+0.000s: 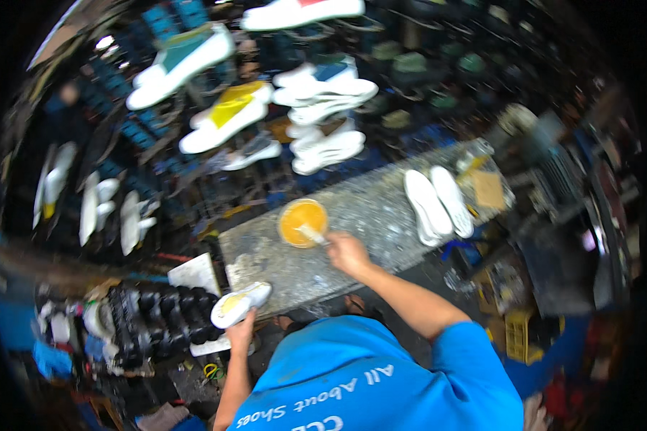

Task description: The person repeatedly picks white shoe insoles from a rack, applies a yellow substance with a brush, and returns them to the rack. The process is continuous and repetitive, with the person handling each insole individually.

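My left hand (241, 330) grips a white shoe sole (242, 304) at the table's left front corner. A yellowish patch of what looks like glue shows on the sole's upturned inner face. On the worn grey table (374, 237), my right hand (348, 254) has its fingers closed round the handle of a brush (312, 233). The brush end reaches into a round tub of orange-yellow glue (303, 212); its bristles are hard to make out.
White soles (427, 205) lie toward the table's right end, beside a tan block (488, 189). Racks beyond hold several white shoes or soles (331, 153). Black moulded pieces (162, 316) are stacked at left. A yellow crate (519, 336) stands on the floor at right.
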